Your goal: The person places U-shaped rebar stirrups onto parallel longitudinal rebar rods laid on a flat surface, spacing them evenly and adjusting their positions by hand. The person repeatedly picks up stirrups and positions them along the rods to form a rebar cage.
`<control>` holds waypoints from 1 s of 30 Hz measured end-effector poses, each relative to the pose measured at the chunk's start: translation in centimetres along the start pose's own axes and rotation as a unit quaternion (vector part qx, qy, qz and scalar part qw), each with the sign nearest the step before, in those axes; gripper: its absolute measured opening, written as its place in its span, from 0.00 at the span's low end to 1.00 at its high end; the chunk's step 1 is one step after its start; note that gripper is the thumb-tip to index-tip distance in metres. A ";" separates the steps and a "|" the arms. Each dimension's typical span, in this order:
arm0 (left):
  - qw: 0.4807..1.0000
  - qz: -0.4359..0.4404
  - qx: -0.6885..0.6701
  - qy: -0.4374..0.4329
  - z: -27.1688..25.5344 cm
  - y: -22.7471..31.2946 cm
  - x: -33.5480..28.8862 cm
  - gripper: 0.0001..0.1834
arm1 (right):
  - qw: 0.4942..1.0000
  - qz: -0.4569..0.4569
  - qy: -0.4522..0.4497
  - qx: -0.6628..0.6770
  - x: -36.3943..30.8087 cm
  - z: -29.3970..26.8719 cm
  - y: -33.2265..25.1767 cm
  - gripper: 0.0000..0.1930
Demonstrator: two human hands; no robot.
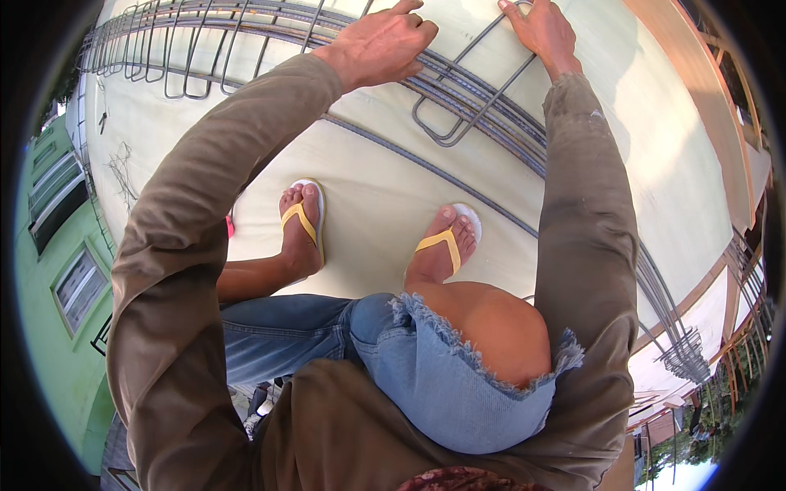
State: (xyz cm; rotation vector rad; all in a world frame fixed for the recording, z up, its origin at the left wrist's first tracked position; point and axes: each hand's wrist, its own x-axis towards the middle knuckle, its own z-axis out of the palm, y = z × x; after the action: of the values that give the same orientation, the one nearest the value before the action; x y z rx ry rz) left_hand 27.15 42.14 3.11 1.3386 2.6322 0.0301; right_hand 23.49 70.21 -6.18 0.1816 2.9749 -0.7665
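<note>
My right hand (544,34) is closed on the far end of a rectangular steel stirrup (448,141). That stirrup lies across a bundle of long rebar rods (517,124), its rounded near end toward me. Over the same bundle, my left hand (383,47) has its fingers curled; whatever they grip is hidden beneath the hand. Several more stirrups (196,96) hang along the bars to the left of it. Nearer my feet runs a single separate rebar rod (434,169).
I stand in yellow-strapped flip-flops (296,214) on a pale flat deck (368,245). Thin wire (121,176) lies tangled at the left. A green building (61,270) rises beyond the left edge. Wooden boards (704,90) border the right, with more rebar (684,352) projecting there.
</note>
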 end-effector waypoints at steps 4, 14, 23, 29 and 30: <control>0.981 -0.031 -0.052 -0.183 1.1 2.6 -6.5 0.19 | 0.998 0.001 0.055 -0.011 0.3 1.1 -0.7 0.23; 0.982 0.105 0.014 -0.157 8.1 3.3 -11.5 0.06 | 0.996 -0.030 0.081 -0.033 -0.5 0.7 -1.1 0.22; 0.985 0.110 -0.009 -0.133 7.2 1.7 -9.2 0.06 | 0.995 -0.021 -0.028 -0.088 -1.1 0.9 -0.5 0.30; 0.994 0.076 -0.030 -0.075 7.8 1.5 -8.3 0.09 | 0.995 -0.036 -0.023 -0.089 -2.6 1.2 -0.7 0.30; 0.992 0.074 -0.035 -0.092 7.9 1.3 -8.2 0.08 | 0.995 -0.047 -0.019 -0.087 -2.8 1.2 -0.7 0.30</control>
State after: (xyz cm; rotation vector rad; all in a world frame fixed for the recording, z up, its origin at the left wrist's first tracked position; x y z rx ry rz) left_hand 34.28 35.83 -3.25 1.4371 2.3565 0.0179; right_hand 26.20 68.71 -6.66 0.0189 3.0118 -0.5066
